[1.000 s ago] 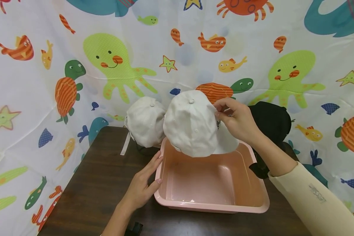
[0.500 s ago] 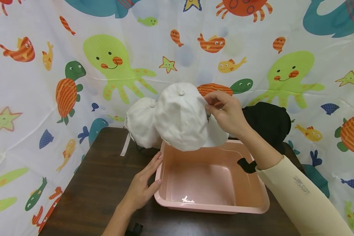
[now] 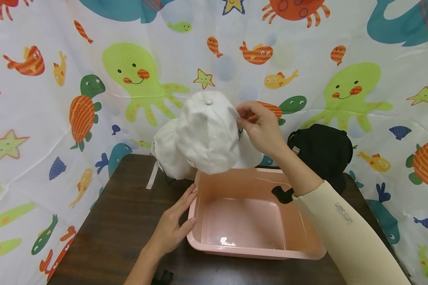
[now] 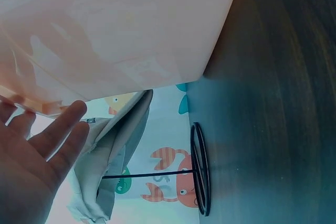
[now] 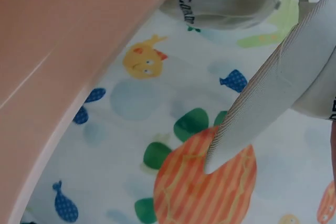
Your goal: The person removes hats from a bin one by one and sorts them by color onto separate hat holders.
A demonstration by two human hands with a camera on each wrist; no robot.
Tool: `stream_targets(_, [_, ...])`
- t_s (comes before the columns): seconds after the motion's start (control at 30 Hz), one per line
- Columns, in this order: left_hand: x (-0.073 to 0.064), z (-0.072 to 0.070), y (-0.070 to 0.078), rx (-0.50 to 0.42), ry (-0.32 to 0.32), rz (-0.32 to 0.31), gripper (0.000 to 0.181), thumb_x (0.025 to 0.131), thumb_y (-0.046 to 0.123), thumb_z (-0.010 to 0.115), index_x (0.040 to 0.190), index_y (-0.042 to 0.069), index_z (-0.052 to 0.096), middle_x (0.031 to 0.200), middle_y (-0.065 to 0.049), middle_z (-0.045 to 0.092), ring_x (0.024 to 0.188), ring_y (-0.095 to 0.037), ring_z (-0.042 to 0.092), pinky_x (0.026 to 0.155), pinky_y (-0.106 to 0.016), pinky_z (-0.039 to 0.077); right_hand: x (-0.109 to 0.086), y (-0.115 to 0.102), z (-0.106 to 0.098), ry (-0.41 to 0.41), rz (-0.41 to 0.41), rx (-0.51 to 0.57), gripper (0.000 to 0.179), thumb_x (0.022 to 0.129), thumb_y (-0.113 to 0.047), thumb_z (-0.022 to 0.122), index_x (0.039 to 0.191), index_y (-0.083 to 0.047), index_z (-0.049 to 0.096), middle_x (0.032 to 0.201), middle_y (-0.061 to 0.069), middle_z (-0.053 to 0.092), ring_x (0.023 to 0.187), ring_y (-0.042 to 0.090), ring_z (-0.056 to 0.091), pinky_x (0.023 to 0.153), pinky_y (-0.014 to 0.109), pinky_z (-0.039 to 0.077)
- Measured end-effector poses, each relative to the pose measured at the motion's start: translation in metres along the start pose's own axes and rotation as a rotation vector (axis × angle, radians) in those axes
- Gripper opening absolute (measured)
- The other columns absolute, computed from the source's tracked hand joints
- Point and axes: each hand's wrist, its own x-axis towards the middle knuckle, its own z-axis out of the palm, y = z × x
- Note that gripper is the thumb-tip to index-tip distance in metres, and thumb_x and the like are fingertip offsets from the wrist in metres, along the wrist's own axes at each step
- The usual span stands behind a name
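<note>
My right hand [image 3: 262,128] pinches a white baseball cap [image 3: 208,134] near where the crown meets the brim. The cap is held up above the back left of a pink plastic tub [image 3: 253,254], its brim toward the right. In the right wrist view the brim [image 5: 273,90] stretches over the curtain, and little of the hand shows. My left hand [image 3: 172,223] rests at the tub's left rim with its fingers extended. A second white cap [image 3: 165,152] sits behind, partly hidden by the held one; the left wrist view shows it on a black wire stand [image 4: 201,171].
A black cap [image 3: 322,152] stands at the back right, beyond the tub. The dark wooden table [image 3: 107,221] ends against a curtain [image 3: 242,23] printed with sea animals. A black strap [image 3: 282,194] hangs at my right wrist, over the tub.
My right hand has carried the held white cap left and upward, so it now covers more of the second white cap. The left hand stays at the rim.
</note>
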Motion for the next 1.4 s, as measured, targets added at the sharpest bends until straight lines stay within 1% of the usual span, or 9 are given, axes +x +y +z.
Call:
stream_targets(0.23, [0.0,0.001,0.0,-0.004,0.0,-0.003,0.065,0.093,0.014,0.065,0.156,0.005,0.049,0.167,-0.01,0.039,0.149,-0.024,0.043,0.119,-0.021,0.028,0.014,-0.004,0.018,0.023,-0.026,0.022,0.018,0.096,0.007,0.068,0.113,0.001,0.073,0.102,0.012,0.068,0.099,0.022,0.064,0.086,0.038,0.054])
stream_targets(0.47, [0.0,0.001,0.0,-0.011,0.009,0.005,0.066,0.092,0.013,0.064,0.156,0.006,0.049,0.167,-0.01,0.039,0.15,-0.024,0.042,0.12,-0.021,0.028,0.029,-0.006,0.039,0.036,-0.056,0.025,0.017,0.097,0.006,0.067,0.112,0.001,0.073,0.102,0.014,0.068,0.098,0.024,0.064,0.084,0.037,0.054])
stream_targets(0.67, [0.0,0.0,-0.001,-0.012,0.011,0.005,0.066,0.091,0.013,0.065,0.156,0.006,0.05,0.166,-0.011,0.039,0.15,-0.025,0.042,0.12,-0.021,0.029,0.037,-0.004,0.057,0.021,-0.017,0.043,0.018,0.098,0.004,0.067,0.114,-0.001,0.074,0.103,0.012,0.069,0.099,0.022,0.063,0.085,0.032,0.054])
stream_targets(0.9, [-0.001,0.0,-0.001,-0.015,0.007,-0.003,0.066,0.091,0.013,0.065,0.155,0.005,0.05,0.166,-0.011,0.039,0.15,-0.025,0.042,0.119,-0.022,0.029,0.041,0.007,0.074,0.022,-0.016,0.076,0.017,0.098,0.004,0.068,0.114,-0.001,0.074,0.102,0.012,0.069,0.097,0.022,0.064,0.084,0.032,0.053])
stream_targets(1.07, [0.0,0.001,-0.001,-0.021,0.012,-0.009,0.065,0.091,0.013,0.065,0.154,0.004,0.051,0.166,-0.01,0.039,0.15,-0.024,0.042,0.119,-0.022,0.029,0.042,0.015,0.084,-0.01,0.002,0.059,0.018,0.099,0.002,0.066,0.115,-0.001,0.074,0.103,0.012,0.069,0.097,0.022,0.063,0.084,0.031,0.053])
stream_targets(1.23, [0.0,0.002,-0.001,-0.029,0.012,-0.007,0.065,0.091,0.012,0.065,0.154,0.005,0.051,0.166,-0.011,0.039,0.149,-0.025,0.043,0.119,-0.022,0.03,0.043,0.022,0.093,-0.031,0.034,0.073,0.019,0.099,0.003,0.066,0.116,-0.002,0.073,0.102,0.011,0.069,0.096,0.022,0.062,0.084,0.03,0.052])
stream_targets(1.4, [0.0,0.002,-0.002,-0.037,0.013,-0.003,0.065,0.091,0.012,0.065,0.154,0.004,0.051,0.166,-0.011,0.039,0.15,-0.026,0.042,0.12,-0.022,0.029,0.042,0.028,0.102,-0.065,0.042,0.078,0.019,0.099,0.004,0.065,0.116,-0.001,0.073,0.103,0.012,0.069,0.098,0.023,0.064,0.085,0.031,0.053])
